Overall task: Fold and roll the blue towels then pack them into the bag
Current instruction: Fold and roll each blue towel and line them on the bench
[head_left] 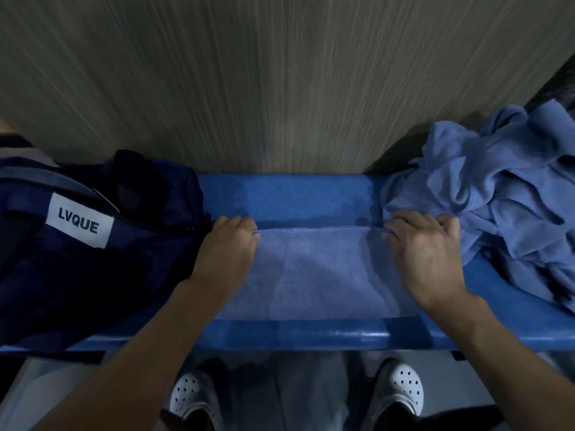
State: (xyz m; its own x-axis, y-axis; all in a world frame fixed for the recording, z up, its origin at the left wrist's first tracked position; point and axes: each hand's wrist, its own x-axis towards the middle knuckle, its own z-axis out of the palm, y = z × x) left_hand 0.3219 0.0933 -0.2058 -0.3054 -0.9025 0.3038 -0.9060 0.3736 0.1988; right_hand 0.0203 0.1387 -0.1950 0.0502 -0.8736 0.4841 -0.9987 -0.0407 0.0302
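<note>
A blue towel point(317, 272) lies flat and folded on the blue bench point(289, 194), in the middle of the head view. My left hand point(225, 253) pinches the towel's far left corner with curled fingers. My right hand point(426, 253) pinches its far right corner the same way. The far edge of the towel runs straight between both hands. A dark navy bag point(93, 244) with a white "LVQUE" label sits on the bench to the left, its top open. A heap of crumpled blue towels point(491, 194) lies on the right end of the bench.
A wood-grain wall point(280, 82) rises directly behind the bench. Below the bench's front edge are my legs and two white perforated clogs point(401, 390) on the floor. The bag touches my left hand's side; the towel heap touches my right hand.
</note>
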